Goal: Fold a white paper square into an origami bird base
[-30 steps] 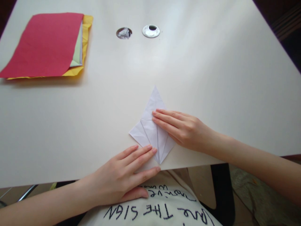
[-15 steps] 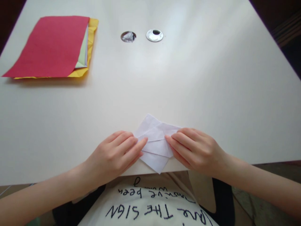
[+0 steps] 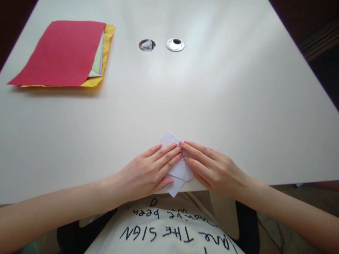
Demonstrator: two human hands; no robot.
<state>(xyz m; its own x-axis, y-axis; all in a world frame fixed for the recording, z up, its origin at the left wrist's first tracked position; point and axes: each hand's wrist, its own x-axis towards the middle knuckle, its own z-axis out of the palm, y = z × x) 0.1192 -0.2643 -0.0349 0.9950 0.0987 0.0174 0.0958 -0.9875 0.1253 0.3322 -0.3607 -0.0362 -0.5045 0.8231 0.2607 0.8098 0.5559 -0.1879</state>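
Note:
A piece of folded white paper point(image 3: 181, 170) lies at the near edge of the table, one corner pointing away from me and another jutting over the edge. My left hand point(image 3: 156, 167) rests flat across its left side, fingers stretched out and thumb on the lower folds. From the right, my right hand point(image 3: 212, 164) presses on the paper with extended fingers, its fingertips almost meeting those of the left. Layered creases show between the hands. Much of the paper's left and right sides is hidden under them.
On the white table point(image 3: 225, 106), a red sheet point(image 3: 63, 53) tops a stack with yellow paper point(image 3: 108, 42) at the far left. Two round holes sit at the back: one hole point(image 3: 147, 45) with crumpled material inside, the other under a silvery cover point(image 3: 175, 44).
My left hand has slid right and flattened over the paper. My right fingers have uncurled and reached further inward. The view has shifted slightly.

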